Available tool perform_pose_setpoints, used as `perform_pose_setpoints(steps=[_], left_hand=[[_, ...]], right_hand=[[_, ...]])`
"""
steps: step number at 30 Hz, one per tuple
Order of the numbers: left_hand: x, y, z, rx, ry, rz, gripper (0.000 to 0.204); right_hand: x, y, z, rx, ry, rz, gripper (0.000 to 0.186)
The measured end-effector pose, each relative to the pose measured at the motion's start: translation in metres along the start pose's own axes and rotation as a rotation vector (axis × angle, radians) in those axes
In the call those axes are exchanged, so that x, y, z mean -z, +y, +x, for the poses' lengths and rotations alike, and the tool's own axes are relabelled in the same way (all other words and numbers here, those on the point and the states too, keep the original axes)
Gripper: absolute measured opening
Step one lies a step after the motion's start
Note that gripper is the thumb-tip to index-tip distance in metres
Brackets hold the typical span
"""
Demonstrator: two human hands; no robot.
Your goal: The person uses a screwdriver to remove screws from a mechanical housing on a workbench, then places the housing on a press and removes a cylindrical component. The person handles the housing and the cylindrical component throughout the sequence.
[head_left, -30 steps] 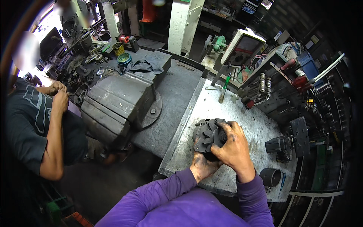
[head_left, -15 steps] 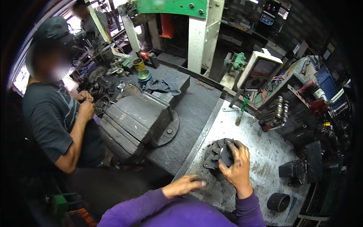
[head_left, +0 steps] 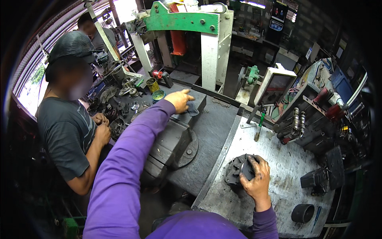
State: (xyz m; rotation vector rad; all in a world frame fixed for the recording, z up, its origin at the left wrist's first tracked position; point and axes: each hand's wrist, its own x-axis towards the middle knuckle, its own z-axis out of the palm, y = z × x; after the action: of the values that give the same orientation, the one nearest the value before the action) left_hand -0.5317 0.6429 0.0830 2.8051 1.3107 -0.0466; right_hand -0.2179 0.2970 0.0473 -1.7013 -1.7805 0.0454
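Note:
My left arm stretches across a large bench vise (head_left: 169,137). My left hand (head_left: 181,100) is open, palm down with its fingers reaching forward, just over a dark cloth (head_left: 193,110) behind the vise. That cloth is mostly covered by the hand. On the metal-topped bench, my right hand (head_left: 258,178) grips a dark round disc-like part (head_left: 247,170) between thumb and fingers. The disc stands tilted against a dark finned metal part (head_left: 234,172), which lies on the bench top. The palm hides some of both parts.
A co-worker (head_left: 65,131) stands at the left, hands together by cluttered metal parts. Beyond the vise are a blue tin (head_left: 158,96) and a yellow can (head_left: 152,85). A green-handled brush (head_left: 259,126), a black ring (head_left: 303,213) and a dark bracket (head_left: 318,178) are on my bench.
My left hand has swung from beside the finned part, forward and left over the vise to the cloth. My right hand keeps its grip on the disc. The view has shifted slightly.

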Motion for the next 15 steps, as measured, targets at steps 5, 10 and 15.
perform_pose_setpoints(steps=[5, 10, 15], left_hand=[[-0.047, -0.037, 0.001, -0.090, -0.131, 0.032, 0.043], [-0.024, -0.080, -0.030, 0.146, -0.256, -0.101, 0.031], [0.034, -0.043, -0.022, 0.233, -0.229, 0.167, 0.029]], right_hand=[[-0.010, -0.017, 0.001, -0.067, 0.012, -0.041, 0.069], [-0.013, -0.023, 0.006, -0.077, 0.018, -0.069, 0.068], [-0.006, -0.027, 0.014, -0.131, -0.056, -0.096, 0.069]])
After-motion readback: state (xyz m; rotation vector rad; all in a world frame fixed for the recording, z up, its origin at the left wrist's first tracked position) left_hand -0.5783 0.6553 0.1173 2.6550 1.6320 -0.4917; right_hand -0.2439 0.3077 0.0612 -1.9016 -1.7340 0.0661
